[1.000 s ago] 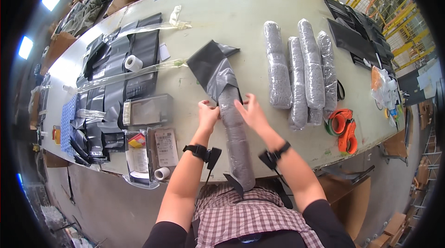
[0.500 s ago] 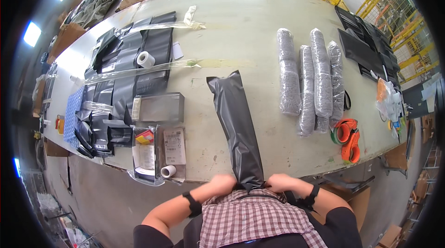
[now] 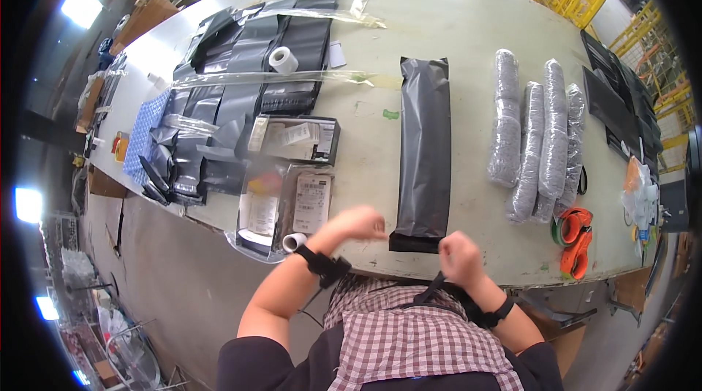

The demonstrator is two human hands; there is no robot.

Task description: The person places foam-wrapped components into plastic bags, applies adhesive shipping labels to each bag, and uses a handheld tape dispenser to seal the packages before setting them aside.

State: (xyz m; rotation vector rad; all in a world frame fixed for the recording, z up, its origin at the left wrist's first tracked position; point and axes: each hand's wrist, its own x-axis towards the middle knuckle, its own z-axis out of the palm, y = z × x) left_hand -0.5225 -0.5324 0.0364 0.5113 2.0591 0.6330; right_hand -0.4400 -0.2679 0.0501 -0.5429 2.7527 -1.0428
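Bag (image 3: 424, 150) lying on table (image 3: 369, 150), near end between left hand (image 3: 363, 224), blurred and curled, and right hand (image 3: 461, 258), curled at the corner; cannot tell if gripping.

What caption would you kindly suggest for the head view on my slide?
Left fingers and right fingers flank the near end of a black bag, wrapped grey rolls to its right.
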